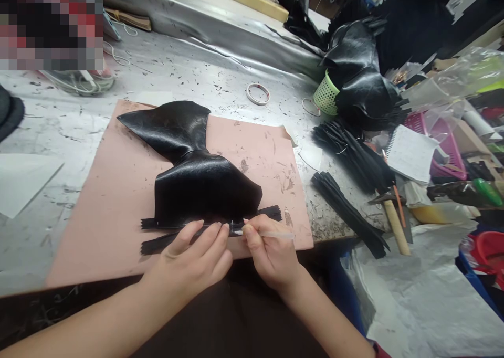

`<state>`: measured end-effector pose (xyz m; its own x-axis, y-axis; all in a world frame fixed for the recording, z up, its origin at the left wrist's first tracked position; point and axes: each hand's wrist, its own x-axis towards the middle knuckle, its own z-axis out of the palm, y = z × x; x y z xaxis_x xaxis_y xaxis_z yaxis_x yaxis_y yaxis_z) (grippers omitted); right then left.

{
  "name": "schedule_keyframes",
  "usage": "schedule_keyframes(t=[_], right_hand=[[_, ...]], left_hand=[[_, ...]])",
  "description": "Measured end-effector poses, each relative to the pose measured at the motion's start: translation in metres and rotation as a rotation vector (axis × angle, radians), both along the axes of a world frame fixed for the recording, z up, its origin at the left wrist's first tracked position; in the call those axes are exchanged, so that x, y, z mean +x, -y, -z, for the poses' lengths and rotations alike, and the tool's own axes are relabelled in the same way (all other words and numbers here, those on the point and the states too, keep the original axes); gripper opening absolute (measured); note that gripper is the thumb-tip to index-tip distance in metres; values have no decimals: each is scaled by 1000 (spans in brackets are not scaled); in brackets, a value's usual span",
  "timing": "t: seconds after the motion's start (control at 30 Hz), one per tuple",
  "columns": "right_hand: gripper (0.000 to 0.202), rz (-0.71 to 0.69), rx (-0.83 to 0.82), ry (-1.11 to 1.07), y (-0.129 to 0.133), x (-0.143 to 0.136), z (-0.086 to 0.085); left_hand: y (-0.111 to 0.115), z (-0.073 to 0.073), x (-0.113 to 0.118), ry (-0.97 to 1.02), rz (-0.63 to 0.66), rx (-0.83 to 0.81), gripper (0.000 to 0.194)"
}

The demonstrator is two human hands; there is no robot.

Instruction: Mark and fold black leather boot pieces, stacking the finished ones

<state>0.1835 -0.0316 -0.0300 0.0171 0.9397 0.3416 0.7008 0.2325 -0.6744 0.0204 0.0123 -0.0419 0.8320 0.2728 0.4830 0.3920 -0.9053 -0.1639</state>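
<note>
Your right hand [274,254], at the lower centre of the frame, is closed in a narrow pinch on a pen [280,235]. The pen points left, its tip end close to the zipper [271,212]. Your left hand [197,259], just left of it, has its fingers bent and their tips down at the zipper; whether they grip it cannot be told.

The zipper lies along the lower edge of the leather [208,187], at the centre of the frame. Left of your left hand, 2 black tape ends lie apart, 1 above the other. The leather lies flat on the pink mat [98,206], its pointed corner toward the upper left.

Above the mat, at the upper centre, a tape roll [248,94] lies on the table [189,74]. Right of it stands a green basket [326,95], beside a pile of black leather [362,69]. At the right of the frame, note 2 black bundles [348,213], a hammer [396,227] and a notebook [411,153]. White paper [23,179] lies at the left edge.
</note>
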Motion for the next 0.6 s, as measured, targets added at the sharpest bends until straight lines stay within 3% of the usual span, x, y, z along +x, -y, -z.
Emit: schedule_keyframes(t=[0.6], right_hand=[[20, 40, -13, -57, 1, 1, 3]], left_hand=[[2, -3, 1, 14, -12, -63, 24]])
